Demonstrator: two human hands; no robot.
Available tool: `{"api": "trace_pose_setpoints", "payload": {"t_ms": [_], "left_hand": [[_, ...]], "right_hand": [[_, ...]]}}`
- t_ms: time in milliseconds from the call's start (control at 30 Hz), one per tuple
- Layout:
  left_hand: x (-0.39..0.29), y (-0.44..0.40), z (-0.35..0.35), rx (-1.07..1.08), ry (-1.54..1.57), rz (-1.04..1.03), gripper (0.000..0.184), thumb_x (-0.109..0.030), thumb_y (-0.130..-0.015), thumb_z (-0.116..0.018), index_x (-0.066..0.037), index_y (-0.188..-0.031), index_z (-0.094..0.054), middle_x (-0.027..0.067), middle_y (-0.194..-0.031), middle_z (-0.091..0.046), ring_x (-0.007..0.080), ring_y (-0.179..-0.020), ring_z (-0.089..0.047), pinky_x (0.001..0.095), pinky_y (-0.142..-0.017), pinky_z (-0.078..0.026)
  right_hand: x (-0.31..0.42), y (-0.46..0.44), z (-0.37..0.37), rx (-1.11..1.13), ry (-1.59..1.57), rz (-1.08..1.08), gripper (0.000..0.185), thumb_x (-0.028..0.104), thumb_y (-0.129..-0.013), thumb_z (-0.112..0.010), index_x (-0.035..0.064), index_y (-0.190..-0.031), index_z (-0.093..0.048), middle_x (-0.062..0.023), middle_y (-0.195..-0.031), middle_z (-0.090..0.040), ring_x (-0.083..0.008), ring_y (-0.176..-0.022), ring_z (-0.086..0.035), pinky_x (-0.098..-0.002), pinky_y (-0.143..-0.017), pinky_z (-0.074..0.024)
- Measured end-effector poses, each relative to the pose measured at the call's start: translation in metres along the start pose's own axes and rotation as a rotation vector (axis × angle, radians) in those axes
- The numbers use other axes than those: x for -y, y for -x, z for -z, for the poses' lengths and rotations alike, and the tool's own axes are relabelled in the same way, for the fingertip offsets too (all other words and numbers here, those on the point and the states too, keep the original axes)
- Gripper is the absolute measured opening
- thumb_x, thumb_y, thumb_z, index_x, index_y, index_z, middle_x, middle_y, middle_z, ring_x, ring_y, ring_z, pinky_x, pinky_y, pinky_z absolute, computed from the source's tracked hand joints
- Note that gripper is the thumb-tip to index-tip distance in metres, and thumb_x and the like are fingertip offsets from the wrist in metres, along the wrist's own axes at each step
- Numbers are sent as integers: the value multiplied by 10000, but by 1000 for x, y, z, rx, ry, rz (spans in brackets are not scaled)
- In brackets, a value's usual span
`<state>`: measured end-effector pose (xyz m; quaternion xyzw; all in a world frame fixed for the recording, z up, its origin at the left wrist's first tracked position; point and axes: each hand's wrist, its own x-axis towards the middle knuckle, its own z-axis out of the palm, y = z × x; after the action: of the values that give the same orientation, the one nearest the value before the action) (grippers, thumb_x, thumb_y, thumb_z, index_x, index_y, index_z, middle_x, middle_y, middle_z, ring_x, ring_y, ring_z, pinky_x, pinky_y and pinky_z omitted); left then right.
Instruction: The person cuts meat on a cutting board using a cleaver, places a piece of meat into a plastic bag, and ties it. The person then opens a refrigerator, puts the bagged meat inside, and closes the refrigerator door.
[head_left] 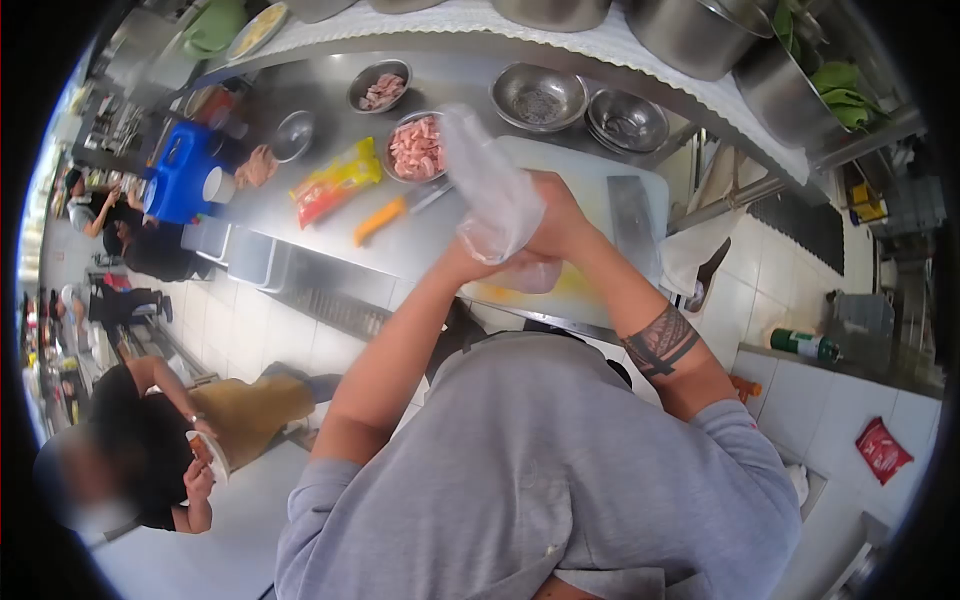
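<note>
My left hand (482,252) is partly inside a clear plastic glove (490,185), whose loose end points up and away from me. Its fingers are hidden by the cloudy plastic. My right hand (558,215) is closed at the glove's cuff, with its fingertips mostly out of sight. Both hands are above the near left part of a white cutting board (590,180). A broad grey metal blade (630,220) lies on the board's right side. Left of my hands are an orange-handled knife (380,220), a yellow and red packet (335,185) and a bowl of cut meat (415,150).
Metal bowls (540,98) stand along the back, one smaller bowl (380,88) holding meat. A blue container (185,175) and white cup (218,185) are at the left. Large pots (690,35) line the shelf above. A person (150,430) holding a plate is at lower left.
</note>
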<state>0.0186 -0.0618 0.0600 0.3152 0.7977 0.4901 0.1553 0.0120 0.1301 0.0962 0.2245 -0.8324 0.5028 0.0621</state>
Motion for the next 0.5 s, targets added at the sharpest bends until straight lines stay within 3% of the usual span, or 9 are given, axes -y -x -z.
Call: {"api": "trace_pose_setpoints", "payload": {"t_ms": [33, 67, 100, 133, 167, 300, 367, 433, 500], "left_hand": [[23, -3, -7, -18, -10, -4, 827, -261, -814, -880, -40, -1511, -493, 143, -1511, -550, 300, -1397, -517, 438, -1206, -396], [36, -11, -7, -107, 43, -83, 793, -261, -804, -896, -50, -1477, -532, 126, -1473, -578, 281, -1356, -547, 426, -1179, -425], [39, -17, -4, -189, 99, -162, 760, -262, -795, -912, -60, -1443, -572, 110, -1434, -607, 262, -1315, -576, 414, -1151, -454], [-35, -33, 12, -218, 710, -154, 660, -185, -800, -907, -85, -1391, -630, 85, -1366, -651, 230, -1269, -608, 388, -1105, -491], [-40, -29, 13, -219, 703, -163, 660, -185, -800, -907, -85, -1391, -630, 85, -1366, -651, 230, -1269, -608, 388, -1105, -491], [-64, -24, 31, -117, 619, 77, 404, -15, -830, -818, -51, -1216, -704, 78, -1244, -714, 204, -1199, -642, 375, -1069, -504], [-95, -27, 48, 228, 676, -21, 269, 4, -812, -808, -30, -1070, -739, 106, -1197, -732, 225, -1176, -672, 401, -1068, -509], [-93, -27, 49, 256, 612, -80, 146, 17, -851, -760, -43, -980, -727, 98, -1193, -725, 217, -1166, -667, 403, -1064, -506], [-94, -19, 47, 309, 551, 30, 126, -5, -873, -754, -56, -985, -728, 87, -1182, -725, 215, -1152, -664, 397, -1068, -495]], "right_hand": [[12, -7, 1, 67, 41, 60, 521, 258, -758, -869, 86, -1227, -723, -147, -1218, -723, -354, -1105, -683, -440, -988, -534], [19, -21, 2, -37, 255, 372, 753, 350, -515, -953, 103, -1176, -693, -113, -1087, -690, -329, -1057, -663, -428, -922, -536], [32, -32, 5, -43, 259, 391, 753, 350, -515, -953, 103, -1176, -693, -113, -1087, -690, -329, -1057, -663, -428, -922, -536], [50, -42, 11, 24, 272, 418, 763, 338, -508, -949, 109, -1185, -682, -110, -1127, -676, -321, -1110, -649, -424, -933, -530], [70, -49, 20, 92, 284, 440, 773, 325, -501, -946, 115, -1193, -670, -107, -1166, -661, -313, -1163, -636, -420, -944, -524], [109, -67, 55, 376, 183, -25, 511, 226, -764, -834, 76, -1229, -685, -142, -1046, -751, -384, -952, -696, -408, -850, -558], [90, -66, 64, 227, 258, 173, 423, 223, -856, -817, 34, -1210, -680, -121, -941, -763, -348, -845, -734, -405, -773, -583], [74, -60, 66, 181, -454, -480, 333, 242, -963, -759, 0, -1178, -686, -122, -1020, -772, -281, -885, -750, -428, -774, -591], [64, -40, 51, 69, -792, -510, 260, 251, -1065, -644, 0, -1131, -658, -62, -895, -711, -210, -828, -691, -447, -820, -576]]}}
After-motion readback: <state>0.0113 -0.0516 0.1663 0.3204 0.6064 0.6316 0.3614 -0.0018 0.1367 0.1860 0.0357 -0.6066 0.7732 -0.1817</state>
